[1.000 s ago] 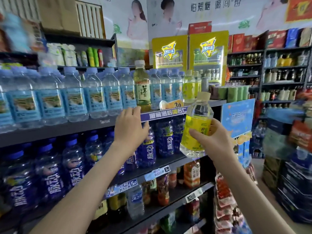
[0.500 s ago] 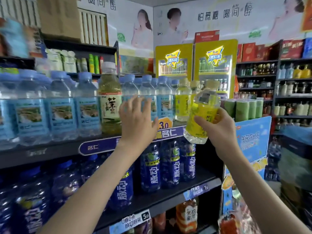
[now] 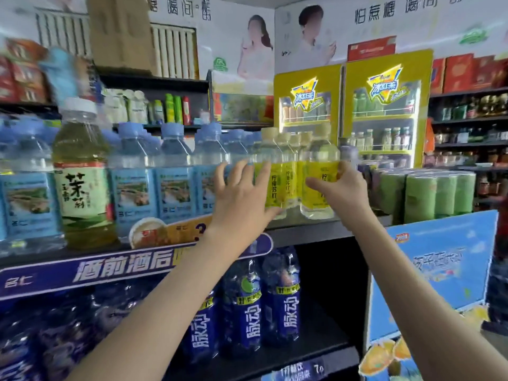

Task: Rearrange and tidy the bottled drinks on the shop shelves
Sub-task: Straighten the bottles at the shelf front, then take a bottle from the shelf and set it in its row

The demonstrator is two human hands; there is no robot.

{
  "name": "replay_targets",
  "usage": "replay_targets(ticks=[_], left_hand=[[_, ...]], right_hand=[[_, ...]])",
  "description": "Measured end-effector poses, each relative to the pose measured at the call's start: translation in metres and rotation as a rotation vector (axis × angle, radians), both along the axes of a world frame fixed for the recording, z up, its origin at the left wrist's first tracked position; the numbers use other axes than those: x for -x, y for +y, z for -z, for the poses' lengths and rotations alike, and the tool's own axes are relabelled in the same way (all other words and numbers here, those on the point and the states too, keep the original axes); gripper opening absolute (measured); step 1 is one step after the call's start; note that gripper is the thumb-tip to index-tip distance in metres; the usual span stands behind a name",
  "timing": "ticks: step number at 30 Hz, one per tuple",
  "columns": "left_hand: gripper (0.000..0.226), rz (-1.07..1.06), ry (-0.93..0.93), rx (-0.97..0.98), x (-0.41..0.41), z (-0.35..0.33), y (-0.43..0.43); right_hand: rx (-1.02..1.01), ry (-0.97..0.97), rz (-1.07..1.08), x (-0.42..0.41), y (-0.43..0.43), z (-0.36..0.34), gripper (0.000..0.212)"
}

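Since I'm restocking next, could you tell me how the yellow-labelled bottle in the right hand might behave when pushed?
The yellow-labelled bottle looks full, so probably heavy for its size. Tall and narrow, it may tip if pushed high up. Its smooth plastic could slip in the grip of the right hand.

Both bare forearms reach up and forward from the lower edge of the view. The left grip (image 3: pixel 242 196) is spread, fingers straight, its back towards the camera. The right grip (image 3: pixel 341 188), near it, curls thumb and fingers round a yellow-labelled bottle (image 3: pixel 320 174).
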State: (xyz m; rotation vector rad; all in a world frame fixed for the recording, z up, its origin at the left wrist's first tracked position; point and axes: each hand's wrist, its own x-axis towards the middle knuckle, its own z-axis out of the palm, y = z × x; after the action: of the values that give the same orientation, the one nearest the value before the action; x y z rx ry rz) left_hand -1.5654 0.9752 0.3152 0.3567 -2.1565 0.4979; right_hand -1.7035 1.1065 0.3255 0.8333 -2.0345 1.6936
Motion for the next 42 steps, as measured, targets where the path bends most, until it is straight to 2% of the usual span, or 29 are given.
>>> replay_targets(ticks=[2, 6, 9, 13, 17, 20, 22, 24, 28, 31, 35, 42], left_hand=[[0.096, -0.081, -0.002, -0.028, 0.014, -0.002, 0.007], [0.102, -0.211, -0.044, -0.083, 0.033, -0.003, 0.015], [0.106, -0.224, -0.084, -0.157, 0.043, -0.001, 0.017], [0.106, -0.172, -0.084, -0.232, 0.046, -0.002, 0.017], [0.105, -0.184, -0.094, -0.24, 0.044, -0.002, 0.02], [0.093, -0.156, -0.057, -0.218, 0.035, 0.001, 0.023], [0.072, -0.092, 0.001, -0.199, 0.024, 0.005, 0.028], [0.054, -0.026, 0.051, -0.181, 0.007, 0.012, 0.034], [0.041, 0.002, 0.093, -0.206, -0.045, 0.03, 0.036], [0.041, -0.094, 0.082, -0.276, -0.103, 0.045, 0.029], [0.044, -0.355, 0.01, -0.398, -0.202, 0.07, 0.004], [0.038, -0.712, -0.1, -0.556, -0.422, 0.116, -0.035]], right_hand=[[-0.048, 0.029, -0.055, 0.01, -0.009, 0.0, 0.053], [-0.113, 0.071, -0.172, 0.016, -0.024, -0.004, 0.072], [-0.155, 0.083, -0.227, 0.022, -0.028, -0.005, 0.068], [-0.187, 0.071, -0.249, 0.03, -0.03, -0.004, 0.052], [-0.217, 0.046, -0.261, 0.033, -0.03, -0.005, 0.059], [-0.178, 0.132, -0.205, 0.023, -0.027, 0.006, 0.085], [-0.085, 0.274, -0.121, 0.007, -0.025, 0.017, 0.08], [0.003, 0.378, -0.111, -0.014, -0.025, 0.027, 0.063], [0.027, 0.469, -0.295, -0.07, -0.034, 0.046, 0.034], [-0.046, 0.506, -0.421, -0.118, -0.05, 0.063, 0.024], [-0.147, 0.559, -0.57, -0.199, -0.08, 0.087, 0.021], [-0.312, 0.522, -0.799, -0.393, -0.146, 0.134, 0.027]])
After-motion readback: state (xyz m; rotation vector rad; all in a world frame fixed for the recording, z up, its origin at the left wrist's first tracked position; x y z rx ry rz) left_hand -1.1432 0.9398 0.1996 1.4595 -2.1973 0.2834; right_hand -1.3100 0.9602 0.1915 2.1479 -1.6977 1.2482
